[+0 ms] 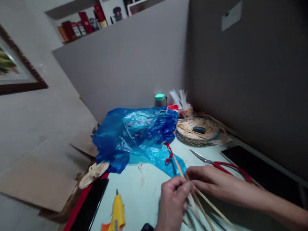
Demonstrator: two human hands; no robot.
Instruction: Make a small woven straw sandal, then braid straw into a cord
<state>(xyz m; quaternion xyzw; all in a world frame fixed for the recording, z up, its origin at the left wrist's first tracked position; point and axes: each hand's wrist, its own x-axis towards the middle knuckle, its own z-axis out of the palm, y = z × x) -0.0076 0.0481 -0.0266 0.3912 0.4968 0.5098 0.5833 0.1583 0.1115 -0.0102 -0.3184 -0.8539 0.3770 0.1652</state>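
Note:
My left hand point(173, 202) is closed in a pinch around a bundle of thin bamboo strips point(202, 207) lying on the pale table point(138, 197). My right hand point(211, 183) reaches in from the right, its fingers curled on the same strips, touching the left fingertips. The strips fan out toward me and run up toward a blue plastic bag point(136, 134), where a red tie point(169, 153) sits on them.
Red-handled scissors point(220, 165) lie just behind my right hand. A yellow glue gun point(115, 223) is at the front left, a round woven tray point(197, 130) at the back, a cup of white sticks point(182, 104), a dark phone point(255, 166) at right.

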